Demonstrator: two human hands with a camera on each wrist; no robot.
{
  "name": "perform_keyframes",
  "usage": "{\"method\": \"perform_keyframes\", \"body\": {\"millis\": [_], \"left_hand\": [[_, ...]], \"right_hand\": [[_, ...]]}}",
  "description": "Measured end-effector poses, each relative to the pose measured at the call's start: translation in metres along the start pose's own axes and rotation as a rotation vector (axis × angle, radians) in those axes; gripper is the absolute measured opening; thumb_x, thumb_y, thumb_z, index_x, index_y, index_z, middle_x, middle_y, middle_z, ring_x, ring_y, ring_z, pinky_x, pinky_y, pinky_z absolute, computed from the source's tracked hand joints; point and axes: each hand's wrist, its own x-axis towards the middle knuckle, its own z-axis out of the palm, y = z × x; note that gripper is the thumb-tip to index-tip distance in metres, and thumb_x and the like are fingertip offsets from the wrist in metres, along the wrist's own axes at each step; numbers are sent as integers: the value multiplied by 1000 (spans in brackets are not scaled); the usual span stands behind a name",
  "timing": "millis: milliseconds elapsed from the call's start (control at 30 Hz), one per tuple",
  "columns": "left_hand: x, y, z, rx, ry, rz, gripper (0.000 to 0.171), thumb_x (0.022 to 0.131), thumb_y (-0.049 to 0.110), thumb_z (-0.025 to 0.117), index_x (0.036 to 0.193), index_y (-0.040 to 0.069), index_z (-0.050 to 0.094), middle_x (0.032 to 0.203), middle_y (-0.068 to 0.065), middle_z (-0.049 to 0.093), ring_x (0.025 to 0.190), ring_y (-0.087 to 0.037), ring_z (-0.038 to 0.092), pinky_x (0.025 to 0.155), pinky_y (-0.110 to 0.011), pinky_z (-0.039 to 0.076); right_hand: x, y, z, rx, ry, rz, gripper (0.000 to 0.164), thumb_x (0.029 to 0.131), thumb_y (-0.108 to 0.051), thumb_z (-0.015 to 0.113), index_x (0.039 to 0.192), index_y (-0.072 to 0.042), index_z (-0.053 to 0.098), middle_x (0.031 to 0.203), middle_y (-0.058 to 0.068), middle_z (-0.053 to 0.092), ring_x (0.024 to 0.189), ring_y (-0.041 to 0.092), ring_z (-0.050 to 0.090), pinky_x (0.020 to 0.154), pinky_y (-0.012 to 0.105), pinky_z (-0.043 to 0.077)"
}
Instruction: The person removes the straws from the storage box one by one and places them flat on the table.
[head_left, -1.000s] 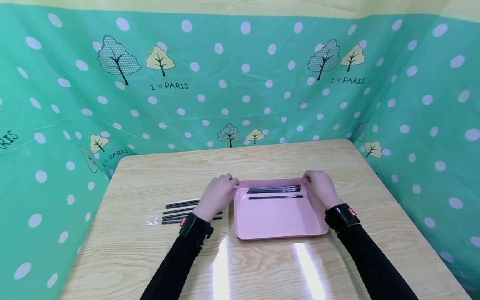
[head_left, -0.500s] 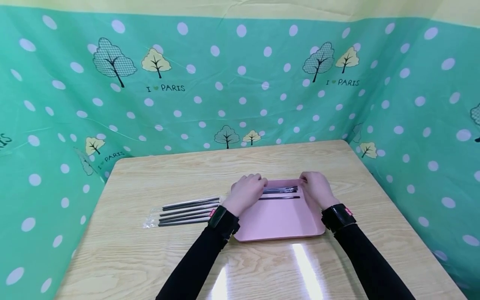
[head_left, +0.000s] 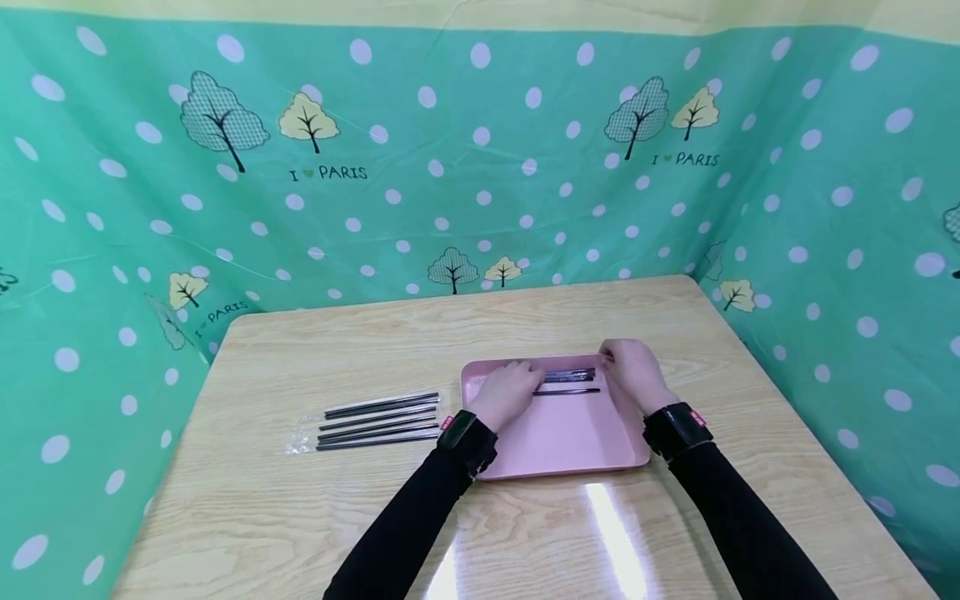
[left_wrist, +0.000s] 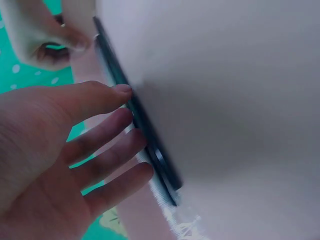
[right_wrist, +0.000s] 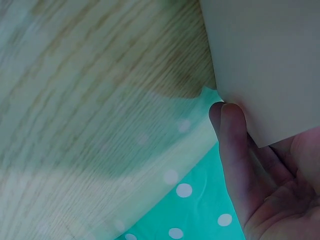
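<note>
A shallow pink tray (head_left: 570, 437) lies on the table, with chopsticks (head_left: 570, 376) in clear wrapping along its back side and a single dark stick (head_left: 566, 391) in front of them. My left hand (head_left: 506, 396) is over the tray's left part, covering the near ends of these sticks. In the left wrist view its thumb and loosely spread fingers (left_wrist: 120, 187) touch the side of the dark chopsticks (left_wrist: 155, 145). With thumb and fingers, my right hand (head_left: 633, 371) pinches the tray's back right corner, its fingertips at the rim in the right wrist view.
Several more dark chopsticks (head_left: 378, 422) lie side by side on the wooden table (head_left: 360, 525), left of the tray, with clear plastic wrapping (head_left: 302, 437) at their left ends. A green dotted curtain (head_left: 412, 150) hangs behind the table and at both sides.
My left hand has let go of the tray's back left corner and moved right and toward me, onto the chopsticks inside. The right hand has stayed at its corner.
</note>
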Motion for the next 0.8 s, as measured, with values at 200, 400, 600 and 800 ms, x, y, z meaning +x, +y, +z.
{"method": "perform_keyframes", "body": {"millis": [200,400,600,800], "left_hand": [[2,0,4,-13,-43,-13,25,106,8,48,117,16,69,113,-3,70,104,-19,66,86,-30,56],[1,-3,7,-17,-18,-3,26,105,8,50,115,18,72,112,0,71,102,-15,68,82,-28,56],[-1,-7,8,-45,12,-8,25,104,8,53,110,19,74,108,4,73,96,-11,68,79,-26,56],[-1,-6,5,-50,29,3,26,100,3,56,105,19,76,102,5,74,93,-11,68,76,-25,56]], "right_hand": [[1,0,-1,-7,-3,-2,10,96,-2,66,99,1,75,97,19,76,93,36,72,84,49,58],[1,-2,-1,-10,13,-27,10,95,-1,66,98,2,75,96,20,76,92,37,72,84,50,58],[2,-6,0,3,-1,-11,11,96,-1,65,99,2,75,97,19,75,92,36,72,83,48,58],[1,-3,0,5,15,-18,9,95,-1,66,97,1,75,95,19,76,91,36,72,83,49,58]]}}
